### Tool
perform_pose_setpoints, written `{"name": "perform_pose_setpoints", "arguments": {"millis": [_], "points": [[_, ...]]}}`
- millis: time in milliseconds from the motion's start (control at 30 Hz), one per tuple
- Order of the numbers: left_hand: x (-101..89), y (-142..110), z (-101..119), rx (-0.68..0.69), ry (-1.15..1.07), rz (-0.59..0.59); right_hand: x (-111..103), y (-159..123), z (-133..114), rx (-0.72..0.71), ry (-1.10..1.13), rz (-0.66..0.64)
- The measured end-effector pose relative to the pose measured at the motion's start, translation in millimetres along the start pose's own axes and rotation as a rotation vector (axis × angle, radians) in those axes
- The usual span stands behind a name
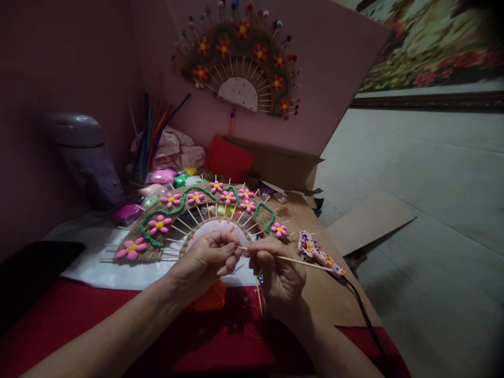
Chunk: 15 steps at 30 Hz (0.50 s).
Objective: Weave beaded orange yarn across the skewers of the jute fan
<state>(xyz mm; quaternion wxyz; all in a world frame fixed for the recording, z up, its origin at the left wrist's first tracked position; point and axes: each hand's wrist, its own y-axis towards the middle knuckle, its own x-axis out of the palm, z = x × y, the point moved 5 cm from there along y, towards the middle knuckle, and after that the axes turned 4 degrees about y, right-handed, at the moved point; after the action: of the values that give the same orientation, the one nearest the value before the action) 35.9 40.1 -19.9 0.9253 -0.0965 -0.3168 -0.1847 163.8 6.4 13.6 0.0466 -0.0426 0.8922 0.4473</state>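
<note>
Right hand [282,275] has a thin stick [303,262] pinched between thumb and fingers, left hand [212,254] is pinched closed on its tip, and the flower fan [214,227] sits just beyond that grip, glue gun [322,256] off right.

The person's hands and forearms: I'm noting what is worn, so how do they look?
The left hand and right hand are ungloved. The left forearm and right forearm are bare as far as they show, with no sleeve, watch or bracelet visible. I can make out no rings or markings.
</note>
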Motion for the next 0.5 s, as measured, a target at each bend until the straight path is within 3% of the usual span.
{"name": "perform_pose_setpoints", "arguments": {"millis": [200, 500], "points": [[0.4, -0.9, 0.6, -0.013, -0.002, -0.005, -7.0, -0.5, -2.6, -0.065, -0.052, 0.087], [4.3, -0.8, 0.1, 0.011, 0.024, -0.039, -0.6, 5.0, -7.1, -0.086, -0.074, -0.051]]}}
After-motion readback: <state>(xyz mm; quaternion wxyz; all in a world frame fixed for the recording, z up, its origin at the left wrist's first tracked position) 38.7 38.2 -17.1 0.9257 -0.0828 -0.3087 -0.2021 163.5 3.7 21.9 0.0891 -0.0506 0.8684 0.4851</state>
